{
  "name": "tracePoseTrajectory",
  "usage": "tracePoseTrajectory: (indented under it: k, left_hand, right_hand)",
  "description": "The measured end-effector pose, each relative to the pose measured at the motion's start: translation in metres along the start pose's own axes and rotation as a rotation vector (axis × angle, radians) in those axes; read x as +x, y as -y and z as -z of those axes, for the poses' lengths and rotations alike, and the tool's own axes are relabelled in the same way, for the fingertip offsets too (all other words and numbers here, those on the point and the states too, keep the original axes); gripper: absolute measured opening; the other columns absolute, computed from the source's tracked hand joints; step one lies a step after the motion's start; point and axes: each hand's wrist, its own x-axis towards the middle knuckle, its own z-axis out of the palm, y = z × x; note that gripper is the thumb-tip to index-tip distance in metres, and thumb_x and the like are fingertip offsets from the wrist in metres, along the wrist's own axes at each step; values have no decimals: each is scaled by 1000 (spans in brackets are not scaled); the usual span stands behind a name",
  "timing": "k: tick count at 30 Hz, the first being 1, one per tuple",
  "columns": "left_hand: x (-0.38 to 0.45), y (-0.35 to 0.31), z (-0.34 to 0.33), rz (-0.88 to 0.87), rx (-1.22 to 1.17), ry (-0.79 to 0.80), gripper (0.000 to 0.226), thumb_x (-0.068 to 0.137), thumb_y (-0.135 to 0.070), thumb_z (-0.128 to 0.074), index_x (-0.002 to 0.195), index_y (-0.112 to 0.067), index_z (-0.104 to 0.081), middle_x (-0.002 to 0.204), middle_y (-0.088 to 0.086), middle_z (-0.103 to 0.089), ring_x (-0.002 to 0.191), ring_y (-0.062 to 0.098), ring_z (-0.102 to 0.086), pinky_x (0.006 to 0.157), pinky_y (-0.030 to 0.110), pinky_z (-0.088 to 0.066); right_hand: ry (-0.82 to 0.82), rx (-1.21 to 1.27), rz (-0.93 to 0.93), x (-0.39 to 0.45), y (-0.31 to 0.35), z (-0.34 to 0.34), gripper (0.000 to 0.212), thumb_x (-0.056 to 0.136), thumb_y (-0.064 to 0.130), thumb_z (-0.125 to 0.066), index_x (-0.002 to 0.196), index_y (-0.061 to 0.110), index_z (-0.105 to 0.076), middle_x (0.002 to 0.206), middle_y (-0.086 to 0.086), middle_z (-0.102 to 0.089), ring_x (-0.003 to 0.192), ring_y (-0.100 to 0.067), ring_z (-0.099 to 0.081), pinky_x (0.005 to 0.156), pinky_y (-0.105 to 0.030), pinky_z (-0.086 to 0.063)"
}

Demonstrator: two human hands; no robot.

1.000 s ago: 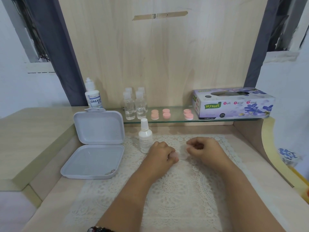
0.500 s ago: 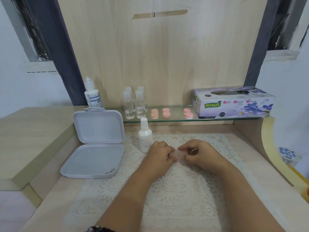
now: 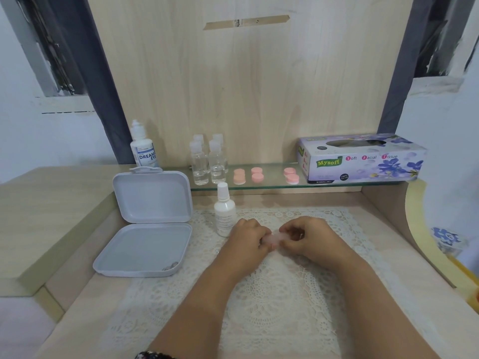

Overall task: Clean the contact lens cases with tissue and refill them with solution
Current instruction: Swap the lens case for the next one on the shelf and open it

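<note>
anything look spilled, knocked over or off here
Nothing stands out. The bottles stand upright, the pink round lens cases sit in pairs on the glass shelf, no liquid shows on the lace mat. Left hand and right hand grip a small translucent piece.

Single head cam, wide-angle, looks fwd and down, near desk, faces wood back panel
</note>
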Motion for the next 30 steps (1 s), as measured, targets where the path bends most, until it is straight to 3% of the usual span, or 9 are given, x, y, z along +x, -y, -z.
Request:
tracePoseTrajectory:
  k: [5, 11, 17, 24, 30]
  left_hand:
    - [0, -1, 0, 4, -11, 3, 27, 92, -32, -60, 115, -20, -65, 105, -3, -54, 103, 13, -38, 95, 27, -34]
    - [0, -1, 0, -3, -4, 4, 26, 93, -31, -57, 116, -22, -65, 106, -5, -53, 102, 10, -36, 93, 24, -34]
    - [1, -1, 0, 6, 13, 14, 33, 92, -32, -59, 123, -20, -62, 111, -3, -54, 107, 14, -38, 96, 25, -32]
    - [2, 1, -2, 2, 33, 10, 31, 93, -30, -57, 122, -21, -62, 112, -5, -55, 107, 13, -38, 96, 25, -33]
    - [2, 1, -1, 5, 44, 11, 31, 93, -28, -57, 122, -21, -62, 112, -4, -55, 108, 14, -38, 97, 25, -32]
  right_hand:
    - [46, 15, 2, -1, 1, 2, 29, 78, 9, -71, 104, 21, -72, 90, 11, -65, 64, 5, -59, 62, -7, -46]
    - [75, 93, -15, -1, 1, 2, 29, 78, 13, -75, 105, 25, -73, 93, 18, -67, 72, 11, -61, 62, -4, -45]
    - [109, 133, -19, -1, 2, 2, 40, 80, 2, -67, 111, 27, -68, 101, 14, -68, 59, 5, -59, 59, -10, -47]
    - [41, 25, -20, 1, 1, 2, 31, 73, 26, -82, 102, 25, -71, 93, 7, -67, 78, -1, -60, 64, -7, -44]
    - [9, -66, -10, 2, 3, 2, 44, 68, 29, -85, 109, 23, -68, 94, 8, -57, 78, -3, -53, 63, -10, -40]
